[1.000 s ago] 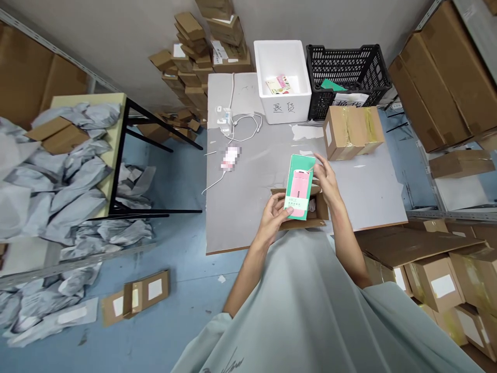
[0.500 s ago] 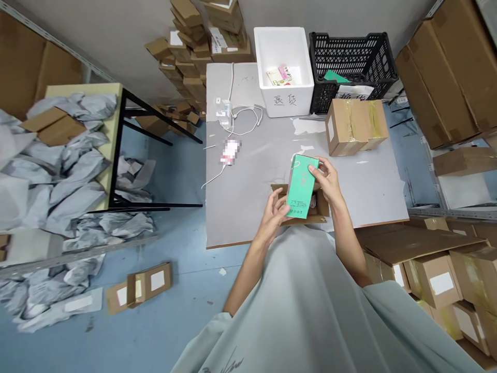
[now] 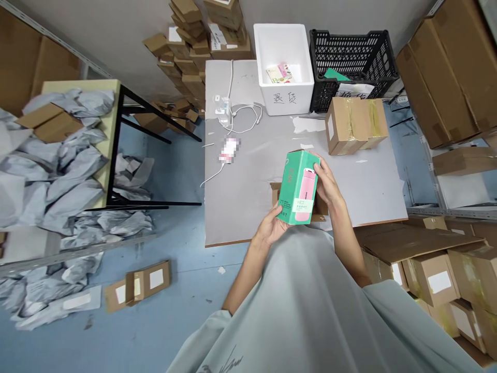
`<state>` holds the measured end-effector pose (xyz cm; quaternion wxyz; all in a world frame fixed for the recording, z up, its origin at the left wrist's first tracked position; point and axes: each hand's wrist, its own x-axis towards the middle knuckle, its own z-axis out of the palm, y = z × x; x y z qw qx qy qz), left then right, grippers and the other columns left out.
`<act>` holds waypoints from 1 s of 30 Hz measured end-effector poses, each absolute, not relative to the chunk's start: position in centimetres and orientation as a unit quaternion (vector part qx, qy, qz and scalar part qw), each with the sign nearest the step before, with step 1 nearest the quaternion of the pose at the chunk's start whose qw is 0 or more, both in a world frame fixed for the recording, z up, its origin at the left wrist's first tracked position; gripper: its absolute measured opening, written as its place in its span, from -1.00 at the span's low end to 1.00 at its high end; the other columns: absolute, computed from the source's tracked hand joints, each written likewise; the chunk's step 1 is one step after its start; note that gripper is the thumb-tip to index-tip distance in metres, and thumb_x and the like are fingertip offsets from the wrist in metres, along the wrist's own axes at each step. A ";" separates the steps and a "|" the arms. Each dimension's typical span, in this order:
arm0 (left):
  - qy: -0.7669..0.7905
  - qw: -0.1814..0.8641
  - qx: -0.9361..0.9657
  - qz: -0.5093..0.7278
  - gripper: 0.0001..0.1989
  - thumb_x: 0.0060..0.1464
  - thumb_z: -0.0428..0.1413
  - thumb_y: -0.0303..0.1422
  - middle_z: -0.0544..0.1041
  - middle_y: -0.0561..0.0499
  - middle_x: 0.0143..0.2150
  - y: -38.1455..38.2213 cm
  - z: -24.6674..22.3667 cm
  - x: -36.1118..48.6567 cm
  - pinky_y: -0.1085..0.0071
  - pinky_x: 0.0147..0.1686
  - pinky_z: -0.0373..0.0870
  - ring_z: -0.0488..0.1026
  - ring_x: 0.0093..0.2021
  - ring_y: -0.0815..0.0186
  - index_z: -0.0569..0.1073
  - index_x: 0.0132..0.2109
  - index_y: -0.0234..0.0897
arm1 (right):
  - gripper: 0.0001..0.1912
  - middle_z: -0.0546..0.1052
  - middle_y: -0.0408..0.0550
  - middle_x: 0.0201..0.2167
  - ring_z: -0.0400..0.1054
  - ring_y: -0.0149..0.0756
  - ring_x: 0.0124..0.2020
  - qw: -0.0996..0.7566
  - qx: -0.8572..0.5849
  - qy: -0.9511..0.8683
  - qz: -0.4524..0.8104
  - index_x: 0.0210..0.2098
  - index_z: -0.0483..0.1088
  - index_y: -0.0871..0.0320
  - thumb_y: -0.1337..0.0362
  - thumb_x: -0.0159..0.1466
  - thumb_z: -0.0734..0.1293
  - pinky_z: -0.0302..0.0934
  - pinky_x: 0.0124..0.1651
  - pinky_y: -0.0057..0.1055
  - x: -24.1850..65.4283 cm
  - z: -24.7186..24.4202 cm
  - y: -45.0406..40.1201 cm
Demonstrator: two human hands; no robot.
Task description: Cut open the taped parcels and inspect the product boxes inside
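Note:
A green product box [image 3: 291, 181] with a pink device printed on one side is held up between both hands. My left hand [image 3: 272, 226] grips its lower left corner, with the thumb on the green face. My right hand [image 3: 326, 181] is closed round the upper right edge. Beneath the product box, an open cardboard box [image 3: 320, 208] lies at the table's front edge, mostly covered from view.
On the grey table [image 3: 248, 207] stand a white foam bin [image 3: 286, 98], a black crate [image 3: 320, 85] and two taped cartons [image 3: 349, 124]. A white cable [image 3: 256, 116] and a power strip [image 3: 222, 110] lie at left. Grey parcels [image 3: 73, 171] fill a side table.
The green box has been turned so that its side with the pink picture now shows. My left hand has closed onto its lower corner.

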<state>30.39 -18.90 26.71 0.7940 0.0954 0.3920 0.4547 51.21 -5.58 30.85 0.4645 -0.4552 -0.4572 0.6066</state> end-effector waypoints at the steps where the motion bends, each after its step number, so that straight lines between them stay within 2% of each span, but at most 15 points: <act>1: 0.395 0.795 0.099 0.449 -0.26 0.05 0.55 -0.01 0.75 -0.15 0.16 -18.8 26.7 30.4 0.14 -0.06 0.73 0.74 0.00 0.03 0.57 0.30 -0.14 | -0.22 0.70 -0.01 0.12 0.61 0.07 0.19 0.474 -0.454 -0.455 0.602 0.29 0.53 -0.13 -0.46 0.32 0.50 0.60 0.23 0.03 51.2 30.8 -5.6; 4: 0.428 0.763 0.145 0.462 -0.22 0.08 0.56 -0.05 0.69 -0.12 0.27 -18.3 27.3 30.7 0.25 -0.05 0.72 0.73 0.09 0.08 0.51 0.37 -0.07 | -0.29 0.70 0.00 0.10 0.60 0.06 0.19 0.491 -0.473 -0.458 0.570 0.15 0.58 -0.07 -0.39 0.25 0.58 0.57 0.24 -0.03 51.2 30.4 -5.4; 6: 0.458 0.731 0.185 0.471 -0.16 0.03 0.61 -0.09 0.67 -0.10 0.28 -17.9 27.8 31.0 0.35 -0.09 0.69 0.71 0.13 0.11 0.48 0.37 -0.05 | -0.32 0.70 0.01 0.11 0.60 0.06 0.19 0.493 -0.494 -0.458 0.551 0.09 0.59 -0.04 -0.34 0.20 0.63 0.58 0.21 -0.06 51.3 30.2 -5.2; 11: 0.494 0.707 0.221 0.455 -0.20 -0.09 0.66 -0.13 0.70 -0.11 0.17 -17.3 28.1 31.4 0.40 -0.16 0.65 0.72 0.07 0.12 0.47 0.20 -0.11 | -0.33 0.68 0.03 0.10 0.61 0.02 0.12 0.486 -0.510 -0.471 0.531 0.06 0.58 -0.04 -0.36 0.21 0.62 0.60 0.12 -0.10 51.6 30.1 -5.1; 15: 0.460 0.735 0.181 0.463 -0.20 -0.08 0.65 -0.12 0.72 -0.07 0.13 -17.5 27.7 31.0 0.33 -0.15 0.68 0.73 -0.05 0.16 0.49 0.23 -0.10 | -0.21 0.67 0.00 0.12 0.62 -0.02 0.08 0.460 -0.504 -0.473 0.558 0.28 0.50 -0.13 -0.43 0.28 0.55 0.61 0.07 -0.11 52.4 30.4 -5.1; 18: 0.401 0.787 0.136 0.448 -0.20 -0.03 0.61 -0.03 0.74 -0.13 0.15 -17.9 27.3 30.9 0.19 -0.06 0.72 0.75 0.00 0.04 0.54 0.28 -0.12 | -0.16 0.68 -0.03 0.04 0.62 -0.01 0.07 0.444 -0.495 -0.470 0.580 0.41 0.42 -0.19 -0.48 0.34 0.47 0.61 0.05 -0.08 52.7 30.6 -5.1; 20: 0.365 0.817 0.115 0.432 -0.17 -0.04 0.59 0.02 0.74 -0.19 0.19 -18.0 27.1 31.0 0.09 0.04 0.73 0.74 0.12 -0.08 0.56 0.30 -0.14 | -0.17 0.69 -0.03 0.04 0.63 0.01 0.06 0.450 -0.485 -0.466 0.588 0.36 0.47 -0.17 -0.50 0.31 0.49 0.62 0.06 -0.06 52.7 30.7 -5.0; 22: 0.354 0.829 0.110 0.419 -0.14 -0.06 0.60 0.01 0.74 -0.21 0.21 -17.9 27.1 31.1 0.05 0.11 0.72 0.73 0.18 -0.11 0.56 0.32 -0.15 | -0.20 0.69 -0.02 0.08 0.63 0.03 0.06 0.468 -0.478 -0.460 0.584 0.24 0.54 -0.12 -0.50 0.26 0.52 0.62 0.07 -0.07 52.6 30.8 -4.9; 24: 0.374 0.817 0.125 0.421 -0.15 -0.03 0.60 -0.06 0.73 -0.17 0.22 -17.6 27.1 31.3 0.09 0.12 0.71 0.73 0.17 -0.05 0.54 0.35 -0.12 | -0.27 0.69 0.00 0.11 0.62 0.04 0.10 0.483 -0.480 -0.461 0.570 0.13 0.59 -0.08 -0.45 0.23 0.57 0.61 0.09 -0.09 52.6 30.9 -4.7; 27: 0.420 0.770 0.164 0.451 -0.14 0.03 0.61 -0.12 0.70 -0.11 0.25 -17.2 27.2 31.6 0.19 0.13 0.68 0.71 0.20 0.06 0.47 0.41 -0.04 | -0.35 0.68 0.02 0.13 0.61 0.03 0.11 0.489 -0.498 -0.473 0.538 0.07 0.60 -0.06 -0.35 0.23 0.63 0.60 0.06 -0.12 52.6 30.6 -4.3; 30: 0.458 0.722 0.209 0.475 -0.15 -0.05 0.66 -0.14 0.71 -0.09 0.18 -16.8 27.1 32.0 0.22 0.18 0.63 0.68 0.22 0.08 0.49 0.31 -0.07 | -0.36 0.68 0.04 0.11 0.60 0.03 0.15 0.500 -0.517 -0.479 0.503 0.05 0.59 -0.04 -0.33 0.23 0.63 0.60 0.05 -0.15 52.5 30.3 -4.0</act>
